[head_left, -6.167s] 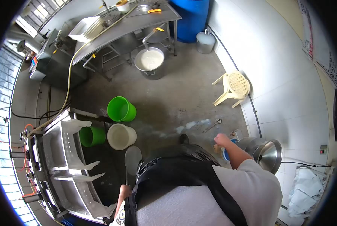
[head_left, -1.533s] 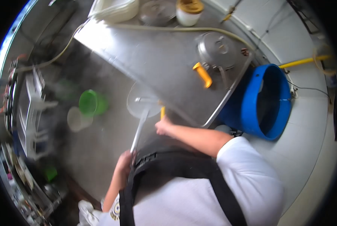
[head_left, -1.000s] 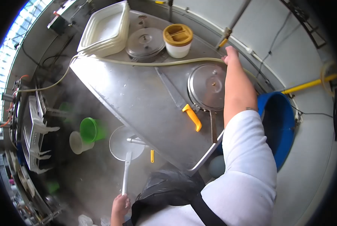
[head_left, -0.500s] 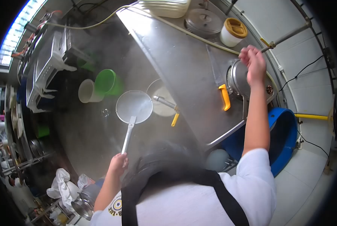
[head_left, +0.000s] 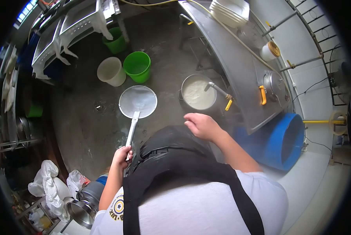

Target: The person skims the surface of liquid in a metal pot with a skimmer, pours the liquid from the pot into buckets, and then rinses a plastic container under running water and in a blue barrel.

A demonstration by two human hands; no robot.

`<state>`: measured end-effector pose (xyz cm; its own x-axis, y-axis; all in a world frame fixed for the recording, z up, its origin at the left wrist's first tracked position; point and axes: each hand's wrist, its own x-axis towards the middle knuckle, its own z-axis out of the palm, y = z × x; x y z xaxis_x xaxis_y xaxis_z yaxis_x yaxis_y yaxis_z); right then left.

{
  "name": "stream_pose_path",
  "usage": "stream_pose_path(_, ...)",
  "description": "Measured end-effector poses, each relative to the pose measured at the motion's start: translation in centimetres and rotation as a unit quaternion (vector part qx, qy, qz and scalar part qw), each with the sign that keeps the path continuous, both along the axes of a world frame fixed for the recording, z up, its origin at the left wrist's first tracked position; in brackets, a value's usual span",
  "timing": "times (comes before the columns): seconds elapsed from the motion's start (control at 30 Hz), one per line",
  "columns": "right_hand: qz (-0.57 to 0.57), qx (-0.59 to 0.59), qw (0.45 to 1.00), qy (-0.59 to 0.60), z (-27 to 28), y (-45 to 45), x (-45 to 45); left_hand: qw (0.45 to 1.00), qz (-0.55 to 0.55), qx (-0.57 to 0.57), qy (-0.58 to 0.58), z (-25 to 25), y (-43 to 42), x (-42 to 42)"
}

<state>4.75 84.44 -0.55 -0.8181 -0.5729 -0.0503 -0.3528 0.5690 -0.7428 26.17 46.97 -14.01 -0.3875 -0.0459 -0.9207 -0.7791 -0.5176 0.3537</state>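
Note:
My left hand [head_left: 122, 156] is closed round the handle of a long-handled round strainer [head_left: 138, 102], whose fine mesh disc hangs over the grey floor. My right hand [head_left: 202, 126] is in front of my apron, its fingers loosely apart and nothing visible in them. Beyond it on the floor stands a metal pot [head_left: 199, 92] of creamy white liquid. A metal pipe with a yellow-handled valve [head_left: 228, 104] reaches from the table's edge over the pot.
A steel table [head_left: 238, 58] on the right bears a yellow-handled knife [head_left: 263, 95], a lidded pot and stacked white trays [head_left: 230, 11]. Green [head_left: 137, 66] and white [head_left: 111, 72] buckets stand ahead. A blue barrel [head_left: 277, 141] is at right, white bags [head_left: 50, 188] lower left.
My right hand has come down from above the table to in front of my apron. The view has turned, with the pot now fully in sight and less steam. The strainer stays in my left hand.

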Motion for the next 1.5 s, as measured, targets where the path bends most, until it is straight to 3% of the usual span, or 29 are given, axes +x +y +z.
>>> stream_pose_path(0.07,0.146,0.135,0.980,0.023,-0.1,-4.6,-0.5,0.999,0.040,0.013,-0.002,-0.7,-3.1,2.9)
stream_pose_path(0.2,0.178,0.210,0.961,-0.034,-1.7,-11.5,-2.6,0.990,0.134,0.055,0.003,-3.4,-9.2,7.5)
stream_pose_path(0.3,0.171,0.191,0.965,-0.052,-8.6,-14.5,-5.2,0.984,0.176,0.020,-0.005,-3.5,-12.4,8.2)
stream_pose_path(0.37,0.191,0.336,0.916,-0.105,-13.1,-16.2,-7.3,0.979,0.202,-0.010,0.007,-3.8,-15.0,8.4)
stream_pose_path(0.5,0.266,0.404,0.862,-0.150,-25.9,-18.3,-11.7,0.948,0.313,0.041,0.022,-5.8,-22.0,8.6)
stream_pose_path(0.53,0.266,0.415,0.854,-0.164,-29.8,-18.7,-13.0,0.939,0.339,0.044,0.026,-5.8,-23.6,8.3)
stream_pose_path(0.6,0.133,0.421,0.840,-0.315,-32.0,-21.8,-15.3,0.923,0.384,0.023,0.019,-5.9,-27.2,8.1)
stream_pose_path(0.67,0.025,0.413,0.845,-0.339,-33.9,-24.5,-17.9,0.910,0.415,0.006,-0.003,-6.2,-29.6,9.0)
stream_pose_path(0.73,0.013,0.360,0.891,-0.278,-35.1,-27.9,-20.8,0.906,0.423,-0.001,-0.010,-7.1,-33.2,8.1)
stream_pose_path(0.83,0.008,0.296,0.905,-0.304,-32.6,-36.0,-25.7,0.899,0.431,-0.005,-0.075,-7.7,-38.3,9.2)
stream_pose_path(0.93,-0.051,0.194,0.940,-0.278,-25.5,-45.4,-28.5,0.889,0.434,-0.026,-0.140,-8.6,-44.6,8.9)
stream_pose_path(1.07,-0.110,0.100,0.933,-0.328,-23.0,-50.5,-29.4,0.879,0.423,-0.023,-0.218,-11.1,-53.4,4.2)
stream_pose_path(1.17,-0.187,0.115,0.917,-0.333,-22.5,-51.0,-26.0,0.868,0.427,0.027,-0.251,-14.7,-61.5,-0.3)
stream_pose_path(1.23,-0.257,0.128,0.894,-0.345,-23.6,-49.1,-22.2,0.879,0.395,0.097,-0.249,-21.6,-67.7,-3.1)
stream_pose_path(1.3,-0.310,0.182,0.868,-0.344,-24.3,-46.3,-16.7,0.873,0.387,0.140,-0.263,-24.9,-73.6,-9.3)
stream_pose_path(1.37,-0.266,0.306,0.847,-0.344,-24.6,-43.0,-10.5,0.868,0.376,0.117,-0.301,-25.9,-78.5,-19.0)
stream_pose_path(1.43,-0.279,0.333,0.802,-0.410,-20.8,-44.1,-5.6,0.883,0.381,0.164,-0.221,-29.4,-84.7,-25.3)
stream_pose_path(1.47,-0.299,0.333,0.792,-0.414,-18.9,-45.6,-4.2,0.822,0.500,0.129,-0.238,-34.8,-89.3,-27.8)
stream_pose_path(1.5,-0.350,0.315,0.763,-0.443,-17.3,-46.8,-2.6,0.846,0.478,0.182,-0.152,-35.4,-92.0,-31.0)
